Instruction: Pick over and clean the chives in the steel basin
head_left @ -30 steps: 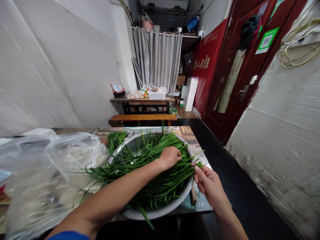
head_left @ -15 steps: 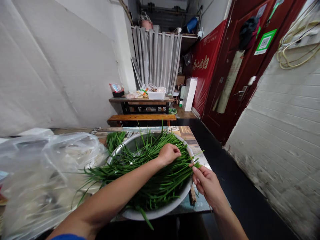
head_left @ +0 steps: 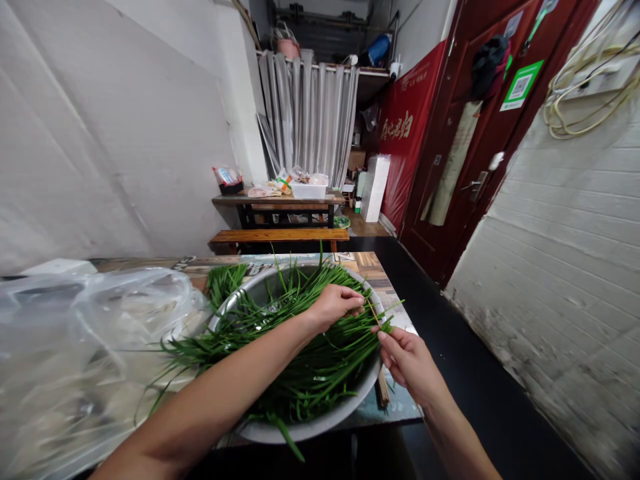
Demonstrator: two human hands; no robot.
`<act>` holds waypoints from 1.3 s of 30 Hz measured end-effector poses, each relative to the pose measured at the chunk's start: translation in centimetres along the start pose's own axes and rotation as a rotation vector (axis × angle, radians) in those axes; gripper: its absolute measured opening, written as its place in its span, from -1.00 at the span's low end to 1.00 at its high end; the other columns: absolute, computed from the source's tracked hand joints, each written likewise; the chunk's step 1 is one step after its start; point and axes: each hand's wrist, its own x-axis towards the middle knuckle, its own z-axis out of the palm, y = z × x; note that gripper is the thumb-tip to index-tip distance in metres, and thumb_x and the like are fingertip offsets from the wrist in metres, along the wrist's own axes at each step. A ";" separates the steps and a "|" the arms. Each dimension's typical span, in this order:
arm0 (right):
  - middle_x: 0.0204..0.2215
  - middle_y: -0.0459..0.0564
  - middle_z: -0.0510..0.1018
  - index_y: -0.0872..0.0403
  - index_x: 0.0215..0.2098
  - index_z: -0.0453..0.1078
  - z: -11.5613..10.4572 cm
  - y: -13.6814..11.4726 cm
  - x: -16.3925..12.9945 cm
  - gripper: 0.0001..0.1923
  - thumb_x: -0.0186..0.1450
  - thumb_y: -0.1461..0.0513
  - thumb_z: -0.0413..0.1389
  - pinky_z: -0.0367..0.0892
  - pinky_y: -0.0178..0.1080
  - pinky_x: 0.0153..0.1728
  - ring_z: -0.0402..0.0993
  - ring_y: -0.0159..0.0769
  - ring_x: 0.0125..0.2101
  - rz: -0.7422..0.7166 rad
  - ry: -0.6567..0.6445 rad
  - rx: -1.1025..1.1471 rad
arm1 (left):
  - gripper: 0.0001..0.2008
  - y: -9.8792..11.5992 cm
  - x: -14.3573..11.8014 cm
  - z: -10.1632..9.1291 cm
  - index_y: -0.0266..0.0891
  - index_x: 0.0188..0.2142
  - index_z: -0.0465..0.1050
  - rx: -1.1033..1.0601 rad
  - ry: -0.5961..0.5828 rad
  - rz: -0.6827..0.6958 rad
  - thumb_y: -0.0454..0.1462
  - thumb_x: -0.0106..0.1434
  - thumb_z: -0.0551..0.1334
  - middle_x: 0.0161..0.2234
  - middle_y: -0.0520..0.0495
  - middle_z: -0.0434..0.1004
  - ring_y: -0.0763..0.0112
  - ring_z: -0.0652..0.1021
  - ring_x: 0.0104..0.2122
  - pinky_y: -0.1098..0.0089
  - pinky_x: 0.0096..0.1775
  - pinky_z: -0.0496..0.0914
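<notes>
A big metal bowl point(head_left: 320, 430) is heaped with long green garlic chives point(head_left: 300, 347), their leafy ends hanging over its left rim. My left hand point(head_left: 336, 307) reaches across the heap, thumb and fingers pinched together; whatever is between them is too small to make out. At the bowl's right rim, my right hand point(head_left: 410, 360) grips a thin bamboo skewer point(head_left: 373, 312). The skewer slants up toward my left fingertips, and its other end shows below my right wrist. Short green chive pieces point(head_left: 387, 326) bunch on it at my right fingertips.
A bundle of thin sticks point(head_left: 383, 390) lies right of the bowl. More chives point(head_left: 226, 280) rest behind it. A large clear plastic bag point(head_left: 100, 360) fills the table's left side. Beyond stand a wooden bench point(head_left: 280, 235) and another table holding a white tub point(head_left: 309, 191).
The skewer now shows between my two hands, where it was hidden before. My left fingertips have shifted slightly toward its tip. The whole view has moved a little.
</notes>
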 end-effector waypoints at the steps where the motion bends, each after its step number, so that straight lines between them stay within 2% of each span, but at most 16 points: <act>1: -0.81 -0.29 0.28 0.15 -0.42 0.32 0.0 0.0 0.0 -0.67 0.08 0.03 0.17 -0.26 -0.51 -0.87 -0.13 -0.68 -0.90 0.001 -0.001 -0.002 | -0.81 0.1 -0.1 0.1 -0.39 -0.42 0.48 -0.016 0.000 -0.019 -0.26 0.00 0.27 -0.55 -0.05 0.52 0.54 0.44 -0.57 0.51 -0.47 0.28; 5: -0.82 -0.29 0.27 0.14 -0.46 0.31 -0.2 0.2 0.0 -0.67 0.09 0.03 0.16 -0.27 -0.50 -0.88 -0.12 -0.67 -0.91 0.004 -0.006 -0.007 | -0.78 0.5 -0.4 0.3 -0.39 -0.42 0.46 -0.059 0.018 -0.074 -0.23 -0.02 0.29 -0.53 -0.07 0.52 0.54 0.46 -0.57 0.53 -0.51 0.25; 15: -0.83 -0.29 0.23 0.10 -0.61 0.20 -0.3 0.5 0.1 -0.64 0.09 0.02 0.16 -0.28 -0.49 -0.87 -0.13 -0.67 -0.90 0.007 -0.010 -0.010 | -0.83 0.4 -0.3 0.3 -0.40 -0.44 0.47 -0.096 0.034 -0.074 -0.27 0.01 0.28 -0.53 -0.06 0.51 0.58 0.45 -0.57 0.55 -0.51 0.26; 24: -0.83 -0.29 0.23 0.09 -0.61 0.20 -0.4 0.7 0.2 -0.63 0.09 0.02 0.17 -0.28 -0.48 -0.87 -0.13 -0.65 -0.90 0.004 -0.009 -0.020 | -0.75 -0.2 0.0 0.2 -0.40 -0.42 0.48 -0.095 0.021 -0.068 -0.23 -0.06 0.33 -0.52 -0.08 0.52 0.56 0.45 -0.57 0.54 -0.52 0.24; 32: -0.83 -0.29 0.22 0.09 -0.63 0.18 -0.3 0.4 0.1 -0.62 0.08 0.01 0.17 -0.26 -0.48 -0.86 -0.13 -0.66 -0.90 0.007 -0.014 -0.017 | -0.83 0.0 -0.1 0.3 -0.38 -0.40 0.50 -0.006 0.050 -0.007 -0.30 -0.01 0.28 -0.53 -0.04 0.52 0.57 0.42 -0.58 0.53 -0.50 0.28; 39: -0.83 -0.30 0.23 0.11 -0.54 0.27 -0.2 0.3 -0.1 -0.66 0.07 0.01 0.18 -0.27 -0.48 -0.87 -0.13 -0.65 -0.90 0.003 -0.011 -0.010 | -0.78 0.1 -0.4 0.1 -0.39 -0.38 0.52 0.062 0.017 0.033 -0.28 -0.04 0.29 -0.55 -0.03 0.52 0.53 0.42 -0.58 0.51 -0.50 0.28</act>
